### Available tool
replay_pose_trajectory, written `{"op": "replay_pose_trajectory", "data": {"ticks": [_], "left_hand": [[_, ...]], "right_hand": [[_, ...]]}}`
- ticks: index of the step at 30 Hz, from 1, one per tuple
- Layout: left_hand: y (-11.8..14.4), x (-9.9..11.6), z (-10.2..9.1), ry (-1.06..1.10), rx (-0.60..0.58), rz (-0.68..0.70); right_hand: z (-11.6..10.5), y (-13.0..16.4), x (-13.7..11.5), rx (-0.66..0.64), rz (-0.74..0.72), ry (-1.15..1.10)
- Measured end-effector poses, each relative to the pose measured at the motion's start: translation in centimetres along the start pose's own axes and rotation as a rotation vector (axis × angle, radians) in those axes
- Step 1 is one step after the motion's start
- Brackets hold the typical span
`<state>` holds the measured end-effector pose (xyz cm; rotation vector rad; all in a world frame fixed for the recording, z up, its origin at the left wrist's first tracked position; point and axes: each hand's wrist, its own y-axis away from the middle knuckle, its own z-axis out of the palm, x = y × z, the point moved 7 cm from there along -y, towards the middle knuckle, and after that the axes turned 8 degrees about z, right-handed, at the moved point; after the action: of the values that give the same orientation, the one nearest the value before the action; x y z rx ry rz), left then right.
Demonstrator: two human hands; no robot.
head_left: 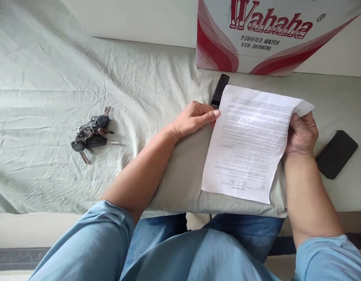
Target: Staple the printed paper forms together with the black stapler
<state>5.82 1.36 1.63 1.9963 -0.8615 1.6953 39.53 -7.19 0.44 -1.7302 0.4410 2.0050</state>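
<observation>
We're looking down at a printed sheet of paper [247, 144] lying on a pale green pillow [183, 175] at the edge of the bed [52, 70]. The left hand [195, 117] rests flat, fingers stretched out and barely curled, fingertips touching the sheet's left edge and gripping nothing. The right hand [300, 134] is curled closed on the sheet's upper right corner, pinching it so the corner lifts. Just behind the left fingertips, a black stapler [220, 90] pokes out from under the paper's top edge. A bunch of keys [91, 134] lies well off to the left on the wrinkled sheet. A dark phone [337, 154] sits right of the right hand. A Wahaha water box [271, 35] stands behind.
</observation>
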Motion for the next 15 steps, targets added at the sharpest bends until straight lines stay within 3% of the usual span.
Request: {"op": "replay_pose_trajectory", "data": {"ticks": [2,4,8,12,15], "left_hand": [[-0.1,0.0,0.5,-0.047,-0.046,0.013],[-0.4,-0.3,0.5,-0.079,-0.02,0.021],[-0.8,-1.5,-0.3,0.001,0.102,0.008],[-0.8,-2.8,-1.5,0.03,0.254,-0.029],[-0.9,-3.5,-2.0,0.063,0.353,-0.006]], "right_hand": [[0.0,-0.1,0.0,0.005,-0.009,-0.005],[0.0,-0.2,0.0,0.008,-0.017,-0.012],[0.4,-0.1,0.0,-0.014,-0.026,0.014],[1.5,0.3,0.3,-0.116,-0.007,0.038],[1.2,0.2,0.8,-0.077,-0.015,0.111]]}}
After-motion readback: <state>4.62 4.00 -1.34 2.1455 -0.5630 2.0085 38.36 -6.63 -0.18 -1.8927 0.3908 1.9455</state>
